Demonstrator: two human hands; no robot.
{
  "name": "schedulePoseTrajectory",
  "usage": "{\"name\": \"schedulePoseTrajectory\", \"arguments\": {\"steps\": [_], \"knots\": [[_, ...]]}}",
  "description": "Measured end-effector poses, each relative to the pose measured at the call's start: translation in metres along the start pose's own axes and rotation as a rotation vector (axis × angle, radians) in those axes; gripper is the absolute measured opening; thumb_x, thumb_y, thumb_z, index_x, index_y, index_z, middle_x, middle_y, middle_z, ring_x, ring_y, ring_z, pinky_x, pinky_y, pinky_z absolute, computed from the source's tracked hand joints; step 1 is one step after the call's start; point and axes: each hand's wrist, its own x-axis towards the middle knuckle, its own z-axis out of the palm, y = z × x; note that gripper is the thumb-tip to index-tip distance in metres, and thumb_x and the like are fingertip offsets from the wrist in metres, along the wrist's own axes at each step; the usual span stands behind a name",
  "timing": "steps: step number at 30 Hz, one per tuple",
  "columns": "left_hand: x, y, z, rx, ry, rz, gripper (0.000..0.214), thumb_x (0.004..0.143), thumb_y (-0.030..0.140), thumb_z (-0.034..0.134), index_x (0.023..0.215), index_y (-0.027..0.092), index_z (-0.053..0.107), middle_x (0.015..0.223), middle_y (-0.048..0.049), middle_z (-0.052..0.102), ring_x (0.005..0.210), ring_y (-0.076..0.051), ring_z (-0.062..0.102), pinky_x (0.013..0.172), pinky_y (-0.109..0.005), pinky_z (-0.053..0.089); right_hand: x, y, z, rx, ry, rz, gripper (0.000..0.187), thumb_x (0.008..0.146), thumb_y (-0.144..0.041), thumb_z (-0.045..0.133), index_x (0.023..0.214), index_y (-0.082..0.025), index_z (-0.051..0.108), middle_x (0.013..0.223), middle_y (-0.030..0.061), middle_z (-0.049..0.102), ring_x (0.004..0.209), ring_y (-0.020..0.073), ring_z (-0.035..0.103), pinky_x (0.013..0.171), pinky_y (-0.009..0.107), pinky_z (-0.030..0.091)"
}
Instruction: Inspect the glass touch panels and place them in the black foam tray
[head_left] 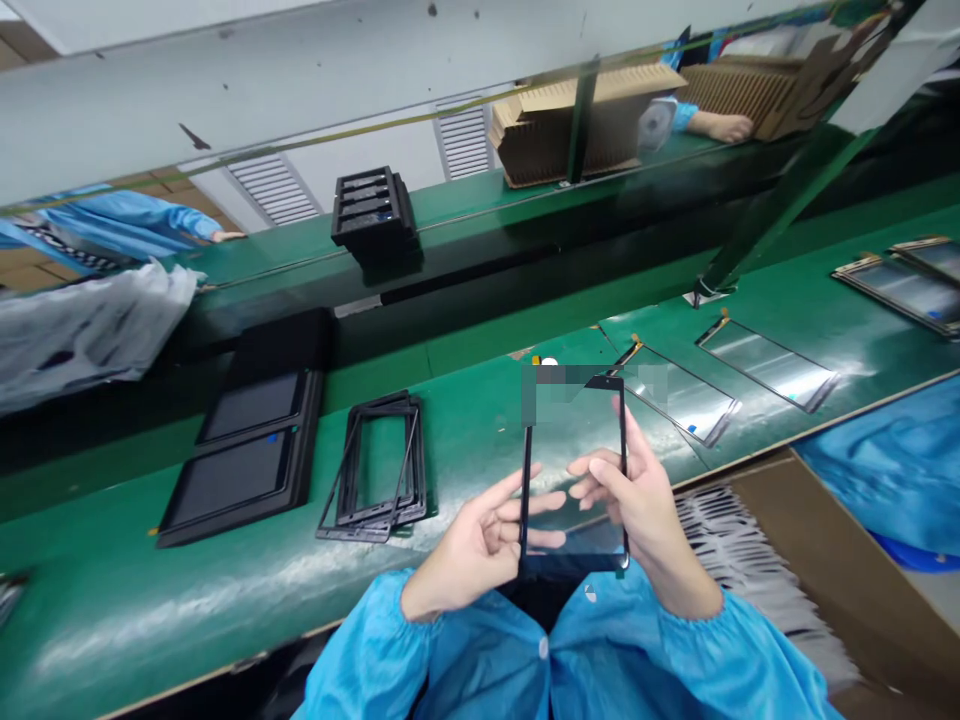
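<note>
Glass panel, black-framed, held up between both hands; right hand clamped on right edge; left hand splayed at left edge, grip undeterminable.

Louvered vents line a white wall beyond green workbenches.

Your left hand can pass over the glossy green desk towards the stack of thin black frames, which stands in the way, with a black rectangular tray beyond. Ahead of the black-edged glass panel in your right hand, flat glass panels block the way. A raised dark green ledge bars reaching further forward. Off the desk's right edge lies a brown cardboard box.
</note>
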Motion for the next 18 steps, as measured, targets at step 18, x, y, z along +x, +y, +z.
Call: {"name": "schedulePoseTrajectory", "arguments": {"steps": [18], "knots": [[0.007, -0.011, -0.004, 0.000, 0.064, 0.009, 0.084, 0.076, 0.013, 0.089, 0.153, 0.026, 0.058, 0.143, -0.0214, 0.071, 0.109, -0.032, 0.081, 0.087, -0.033, 0.063, 0.001, 0.011, -0.008, 0.000, -0.023, -0.043, 0.122, 0.085, -0.041, 0.088, 0.174, -0.026, 0.005, 0.084, 0.0044, 0.083, 0.060, 0.0212, 0.076, 0.053, 0.028, 0.061]]}}
